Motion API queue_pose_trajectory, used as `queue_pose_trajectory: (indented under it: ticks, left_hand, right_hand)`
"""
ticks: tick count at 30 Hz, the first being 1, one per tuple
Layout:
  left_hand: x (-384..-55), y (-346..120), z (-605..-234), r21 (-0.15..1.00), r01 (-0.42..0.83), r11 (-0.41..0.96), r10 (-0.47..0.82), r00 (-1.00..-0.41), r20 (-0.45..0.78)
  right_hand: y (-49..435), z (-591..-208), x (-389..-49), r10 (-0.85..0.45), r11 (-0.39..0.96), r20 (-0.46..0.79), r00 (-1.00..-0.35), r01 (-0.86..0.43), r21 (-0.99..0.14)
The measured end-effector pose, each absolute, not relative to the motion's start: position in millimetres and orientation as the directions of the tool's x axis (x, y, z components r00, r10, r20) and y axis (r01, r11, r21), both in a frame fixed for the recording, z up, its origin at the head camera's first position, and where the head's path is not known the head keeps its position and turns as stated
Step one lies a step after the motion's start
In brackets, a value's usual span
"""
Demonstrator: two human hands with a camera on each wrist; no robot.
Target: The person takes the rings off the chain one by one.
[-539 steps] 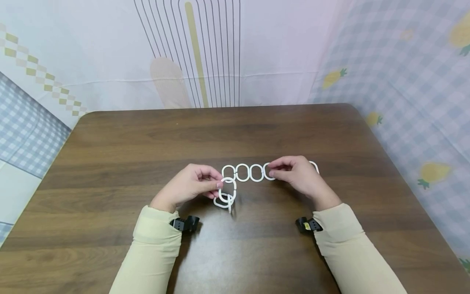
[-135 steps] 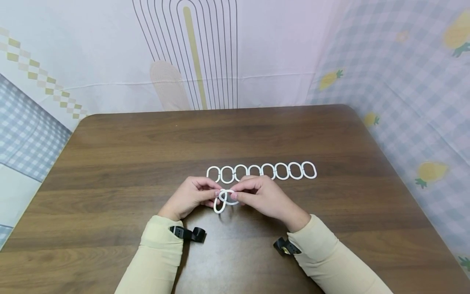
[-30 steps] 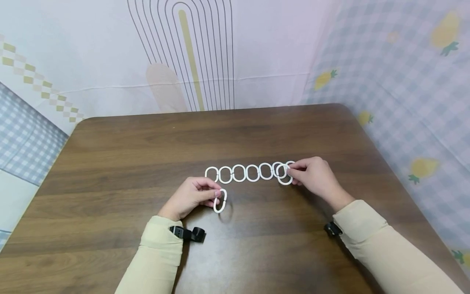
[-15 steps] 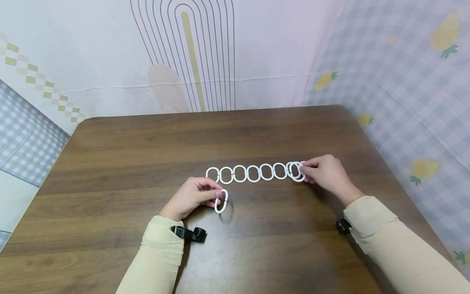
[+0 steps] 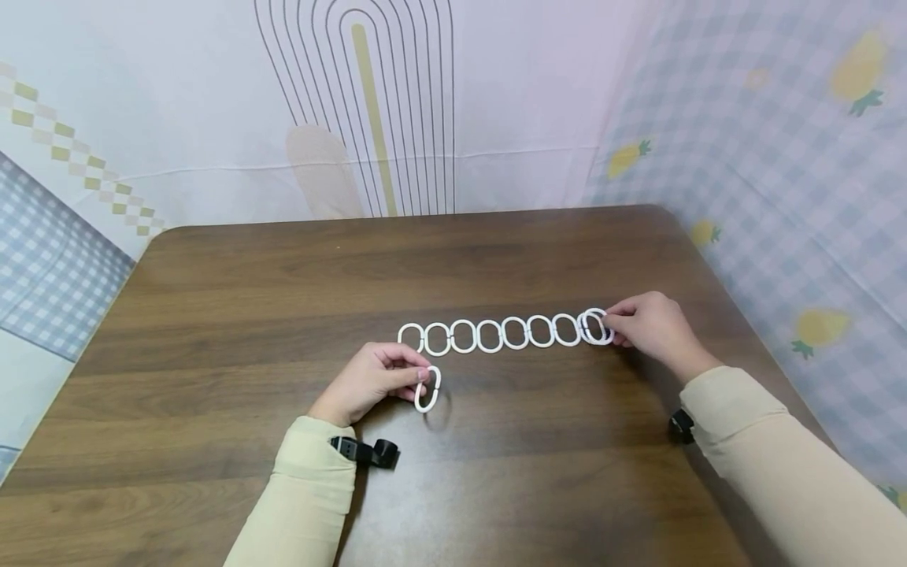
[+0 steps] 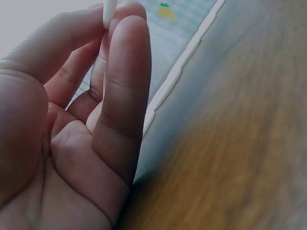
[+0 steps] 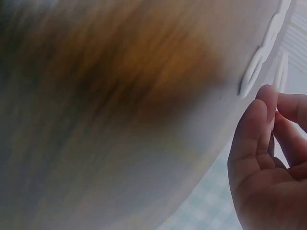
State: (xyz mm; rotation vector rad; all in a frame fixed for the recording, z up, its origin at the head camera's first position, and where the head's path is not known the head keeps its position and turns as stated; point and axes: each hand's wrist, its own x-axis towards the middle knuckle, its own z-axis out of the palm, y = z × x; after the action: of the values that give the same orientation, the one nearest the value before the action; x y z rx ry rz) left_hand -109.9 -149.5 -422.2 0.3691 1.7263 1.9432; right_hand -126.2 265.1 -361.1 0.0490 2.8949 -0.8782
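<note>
Several white oval plastic rings, which look like split curtain rings, lie side by side in a row [image 5: 490,351] across the middle of the table. Below the row's left end, my left hand [image 5: 368,382] pinches a single ring [image 5: 427,410] between thumb and fingers and holds it on edge. My right hand [image 5: 653,327] is at the row's right end, pinching another ring [image 5: 596,309] by its side. In the head view this ring overlaps the last one of the row. The right wrist view shows the held ring [image 7: 283,72] raised, apart from the row [image 7: 253,74].
The brown wooden table [image 5: 283,276] has rounded far corners. A printed cloth [image 5: 524,102] hangs behind it, and a checked cloth [image 5: 751,205] with pineapples hangs along the right side. Each wrist wears a black strap camera, such as the left one [image 5: 368,452].
Earlier both hands held two linked-looking rings together. Since then my right hand has carried one ring rightward along the row to its right end. My left hand keeps its ring nearly still.
</note>
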Motion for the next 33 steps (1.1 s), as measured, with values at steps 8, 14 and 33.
queue_pose_trajectory:
  ticks: [8,14,33]
  left_hand:
    - [-110.2,-149.9,-420.7,0.979,-0.196,-0.06,0.537,-0.833,-0.134]
    - [-109.8,-150.5,-421.0,0.979,-0.194,-0.054,0.538,-0.832,-0.135]
    - [-109.6,-149.7,-419.5,0.979,-0.198,-0.046,0.546,-0.826,-0.141]
  right_hand:
    - [274.9,-363.2,-130.7,0.021,0.861,-0.135,-0.991,0.086,-0.501]
    - [281.2,-365.3,-131.6,0.024,0.869,-0.134,-0.991,0.087,-0.487]
    - [288.2,-366.5,-134.0,0.068,0.887,-0.154,-0.986,0.131,-0.443]
